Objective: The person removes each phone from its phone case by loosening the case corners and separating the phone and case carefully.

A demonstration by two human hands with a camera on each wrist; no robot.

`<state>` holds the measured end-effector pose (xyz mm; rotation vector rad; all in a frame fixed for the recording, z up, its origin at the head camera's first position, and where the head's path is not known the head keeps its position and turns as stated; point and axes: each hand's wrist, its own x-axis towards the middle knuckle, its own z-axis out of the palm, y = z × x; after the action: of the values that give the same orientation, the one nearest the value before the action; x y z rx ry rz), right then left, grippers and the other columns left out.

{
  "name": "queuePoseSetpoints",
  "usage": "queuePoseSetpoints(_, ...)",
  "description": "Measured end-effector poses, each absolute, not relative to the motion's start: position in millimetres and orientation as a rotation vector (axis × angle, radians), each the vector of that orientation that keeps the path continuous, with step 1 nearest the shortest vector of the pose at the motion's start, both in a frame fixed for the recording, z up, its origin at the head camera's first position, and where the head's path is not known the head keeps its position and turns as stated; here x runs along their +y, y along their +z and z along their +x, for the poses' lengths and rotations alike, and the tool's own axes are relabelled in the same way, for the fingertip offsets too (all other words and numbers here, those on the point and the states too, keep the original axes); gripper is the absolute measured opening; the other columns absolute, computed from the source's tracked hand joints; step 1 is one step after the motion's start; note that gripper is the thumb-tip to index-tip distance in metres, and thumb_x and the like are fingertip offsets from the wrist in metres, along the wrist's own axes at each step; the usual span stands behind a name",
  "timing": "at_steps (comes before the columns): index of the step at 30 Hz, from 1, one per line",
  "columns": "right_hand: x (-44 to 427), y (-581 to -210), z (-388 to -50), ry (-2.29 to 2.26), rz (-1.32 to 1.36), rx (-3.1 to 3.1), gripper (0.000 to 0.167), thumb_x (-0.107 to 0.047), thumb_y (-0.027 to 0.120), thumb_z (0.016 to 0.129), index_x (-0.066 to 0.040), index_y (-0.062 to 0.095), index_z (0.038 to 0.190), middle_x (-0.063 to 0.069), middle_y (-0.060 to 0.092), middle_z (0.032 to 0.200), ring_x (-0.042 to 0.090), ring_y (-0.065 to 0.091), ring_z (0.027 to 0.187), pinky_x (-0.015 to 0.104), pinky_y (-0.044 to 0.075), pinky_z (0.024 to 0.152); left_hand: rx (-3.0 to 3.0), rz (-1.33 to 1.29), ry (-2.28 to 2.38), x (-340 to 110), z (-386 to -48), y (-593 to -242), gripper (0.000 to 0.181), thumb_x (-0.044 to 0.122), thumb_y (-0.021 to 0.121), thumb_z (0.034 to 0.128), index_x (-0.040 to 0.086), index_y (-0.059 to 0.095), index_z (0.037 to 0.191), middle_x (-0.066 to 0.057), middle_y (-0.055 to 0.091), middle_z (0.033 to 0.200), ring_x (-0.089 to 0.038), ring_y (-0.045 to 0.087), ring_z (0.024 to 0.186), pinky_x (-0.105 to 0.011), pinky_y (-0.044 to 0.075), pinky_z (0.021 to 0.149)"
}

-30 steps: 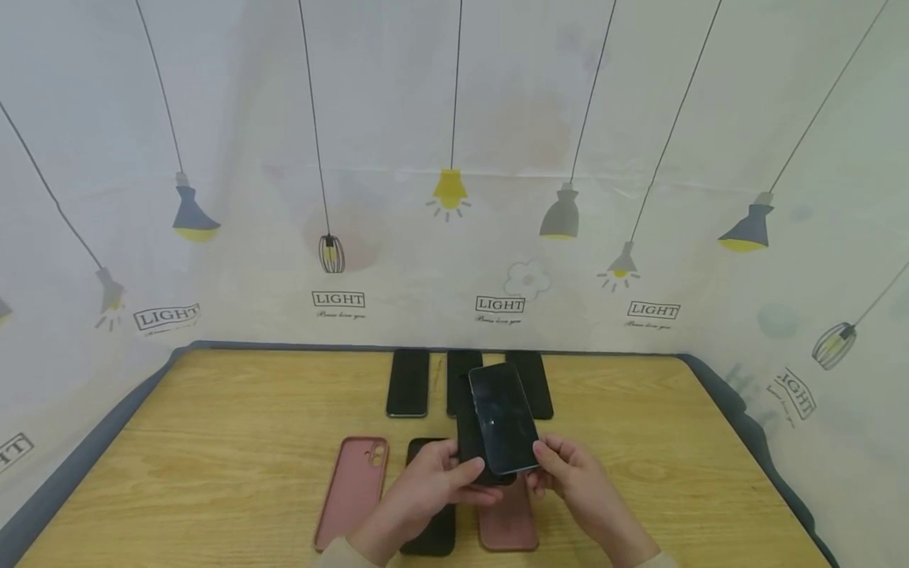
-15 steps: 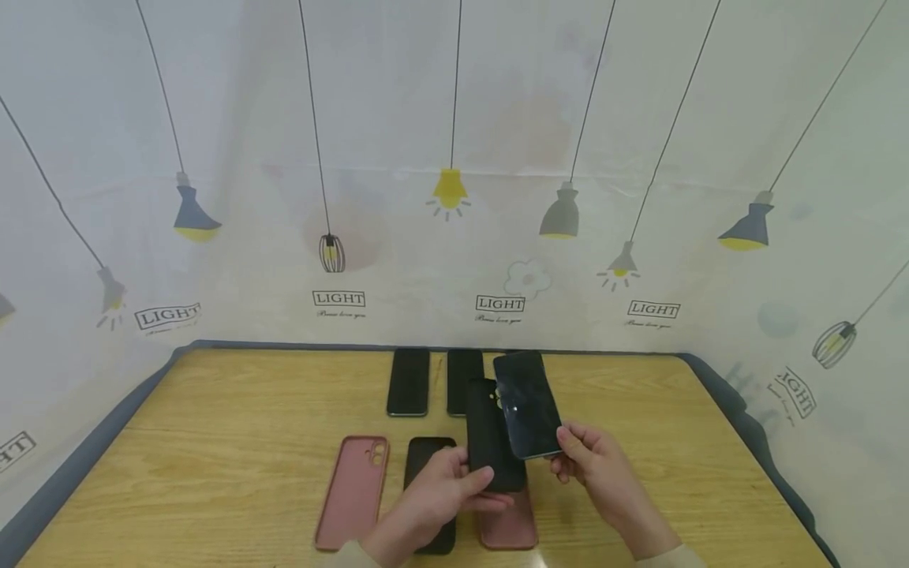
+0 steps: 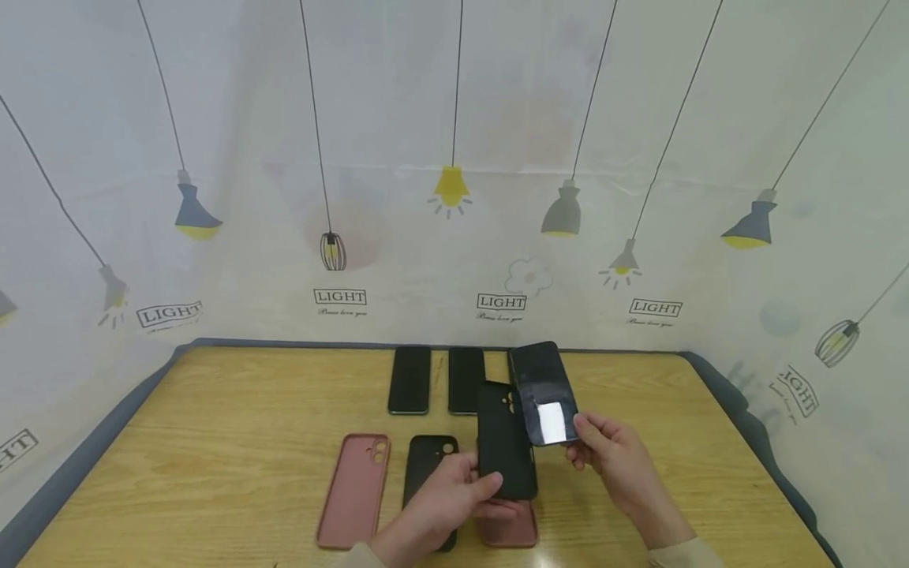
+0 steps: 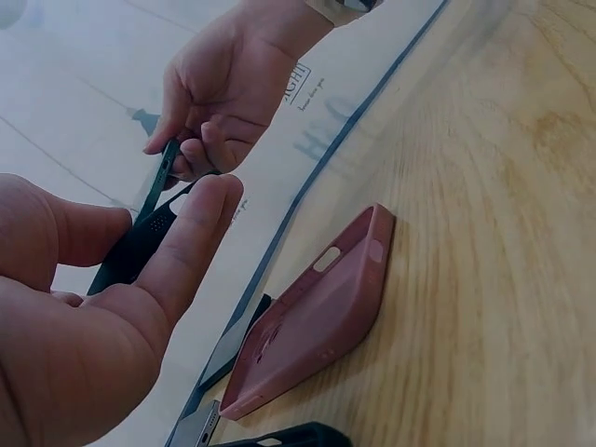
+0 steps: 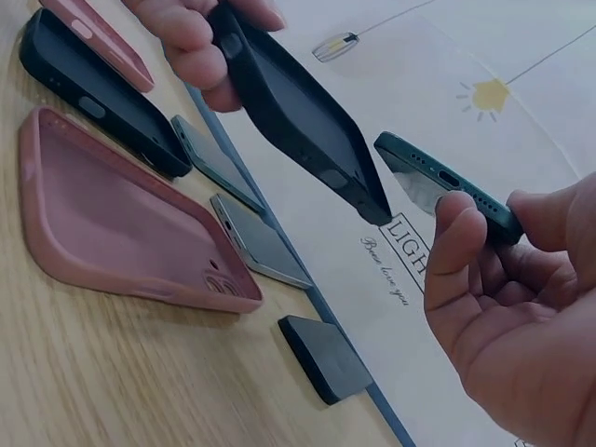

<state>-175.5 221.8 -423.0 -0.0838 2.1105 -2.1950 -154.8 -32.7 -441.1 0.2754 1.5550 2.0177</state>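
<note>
My left hand grips a black phone case near its lower end, thumb on the inner face. To its upper right, my right hand pinches a smartphone by its lower right corner. Glare lies on the phone's dark screen. In the right wrist view, a gap separates the held case from the phone, whose port end shows. Below the left hand, a pink phone case lies partly covered. Another black case on the table is partly hidden behind that hand.
On the wooden table, a second pink case lies at left. Two phones, one at left and one in the middle, lie along the back edge. A third dark phone shows in the right wrist view. A printed cloth hangs behind.
My right hand has moved the phone up and to the right, off the held black case. More of the case's inside now shows. The left hand has shifted slightly right with the case.
</note>
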Motion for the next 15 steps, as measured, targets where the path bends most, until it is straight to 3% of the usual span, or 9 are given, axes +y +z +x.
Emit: queuePoseSetpoints(15,228.6,-426.3,-180.1,-2.332,0.100,2.133,0.028,-0.020,0.059,0.107,-0.002,0.076,0.094,0.003,0.069,0.074,0.011,0.062,0.064,0.023,0.053,0.058,1.574,0.222,1.977,-27.7,-154.3,-445.5,0.036,0.002,0.046,0.1090,-0.013,0.050,0.142,-0.031,0.068,0.122,-0.036,0.074,0.104,-0.042,0.061,0.090)
